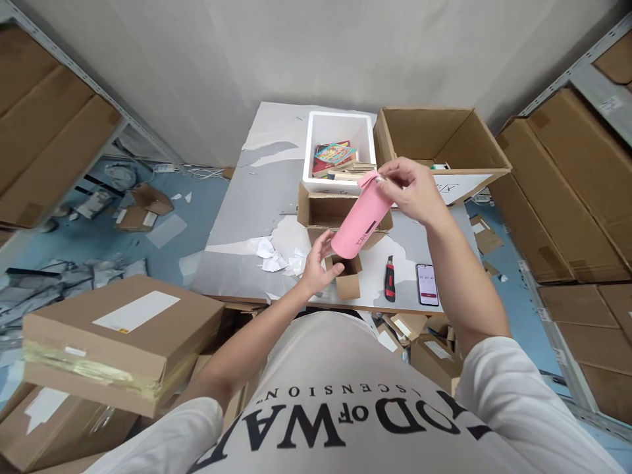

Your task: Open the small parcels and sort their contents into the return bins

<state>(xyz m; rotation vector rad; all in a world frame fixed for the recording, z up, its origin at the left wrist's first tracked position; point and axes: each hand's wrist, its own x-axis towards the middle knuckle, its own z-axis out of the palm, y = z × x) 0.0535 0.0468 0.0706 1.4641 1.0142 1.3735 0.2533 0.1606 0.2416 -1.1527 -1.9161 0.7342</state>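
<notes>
A pink bottle [362,217] hangs tilted above the table, its strap end up to the right. My right hand [407,187] pinches it by the strap at the cap. Close to the bottle's lower end is my left hand [320,264], its thumb and fingers apart; whether a fingertip touches the bottle I cannot tell. Right below the bottle stands a small open cardboard box [348,284]. Behind it, partly hidden by the bottle, is a wider open cardboard box [326,212].
A white foam box [365,131] with books [336,155] and a large open carton [429,125] stand at the back. A utility knife [390,280], a phone [427,284] and crumpled paper [270,255] lie on the table [232,227]. Taped cartons [123,336] are stacked at the left.
</notes>
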